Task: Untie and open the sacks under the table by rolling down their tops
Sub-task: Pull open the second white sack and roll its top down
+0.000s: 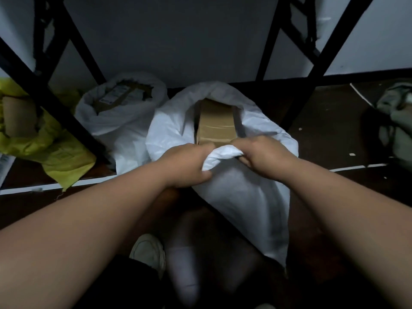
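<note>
A white woven sack [240, 197] stands in the middle of the floor with its mouth open, and a brown taped cardboard box [216, 123] shows inside. My left hand [187, 163] and my right hand [263, 157] both grip the near rim of this sack, which is bunched into a fold between them. Behind it to the left a second white sack [116, 121] has its top rolled down, showing a box with a label. At the far left a yellow sack [55, 148] lies open around a brown parcel.
Black metal table legs and braces [55, 112] cross on the left, and another set [312, 70] on the right. A grey-green bag [396, 121] lies at the right edge. A white shoe [149, 253] and a white sock [185, 270] show below. The floor is dark.
</note>
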